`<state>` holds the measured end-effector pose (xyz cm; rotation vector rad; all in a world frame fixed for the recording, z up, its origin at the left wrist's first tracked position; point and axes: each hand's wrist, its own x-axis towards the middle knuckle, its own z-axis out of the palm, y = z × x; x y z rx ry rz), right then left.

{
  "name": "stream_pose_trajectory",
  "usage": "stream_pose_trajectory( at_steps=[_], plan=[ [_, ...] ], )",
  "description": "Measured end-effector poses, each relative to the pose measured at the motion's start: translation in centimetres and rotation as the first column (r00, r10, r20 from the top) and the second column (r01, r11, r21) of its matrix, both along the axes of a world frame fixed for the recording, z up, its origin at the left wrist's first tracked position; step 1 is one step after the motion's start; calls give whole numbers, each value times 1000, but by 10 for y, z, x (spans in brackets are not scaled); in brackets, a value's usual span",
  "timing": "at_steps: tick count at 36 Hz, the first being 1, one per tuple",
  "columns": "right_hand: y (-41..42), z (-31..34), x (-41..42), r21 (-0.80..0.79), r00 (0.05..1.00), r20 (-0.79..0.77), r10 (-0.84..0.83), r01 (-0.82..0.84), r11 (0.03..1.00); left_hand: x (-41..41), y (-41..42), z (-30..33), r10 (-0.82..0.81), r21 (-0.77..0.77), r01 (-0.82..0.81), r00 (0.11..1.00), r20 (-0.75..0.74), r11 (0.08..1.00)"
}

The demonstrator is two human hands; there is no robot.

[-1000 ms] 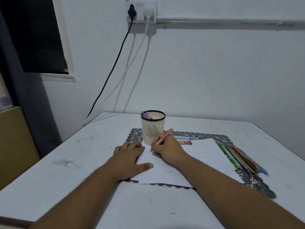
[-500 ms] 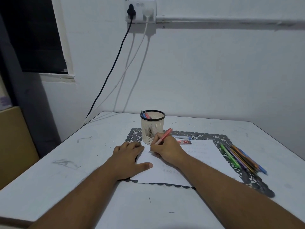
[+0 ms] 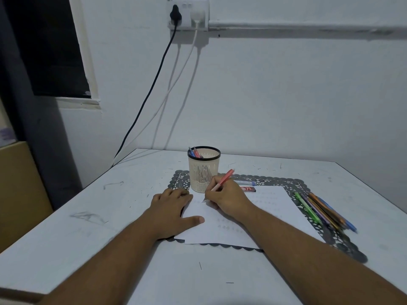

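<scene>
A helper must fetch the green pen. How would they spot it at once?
On the white table lies a dark lace mat, with a row of pens on its right side. The green pen is the row's leftmost, nearest the paper, and the only green one.

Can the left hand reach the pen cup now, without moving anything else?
Probably yes. The left hand rests flat just in front of the pen cup, and nothing lies between them.

Right hand [image 3: 226, 200] apparently writes with red pen [image 3: 222, 180] on paper [image 3: 271, 208].
</scene>
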<state>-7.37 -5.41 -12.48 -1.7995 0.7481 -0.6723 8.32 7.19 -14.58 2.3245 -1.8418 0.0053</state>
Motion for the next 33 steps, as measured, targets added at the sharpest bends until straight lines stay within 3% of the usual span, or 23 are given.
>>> stream_pose_trajectory(
  at_steps=[24, 33],
  plan=[
    [-3, -3, 3, -166, 997, -64, -44, 33, 986, 0, 0, -1, 9, 9, -9, 1000, -6, 1000],
    [-2, -3, 3, -82, 998, -57, -7, 2, 997, -2, 2, 1, 14, 16, -14, 1000, -15, 1000]
  ],
)
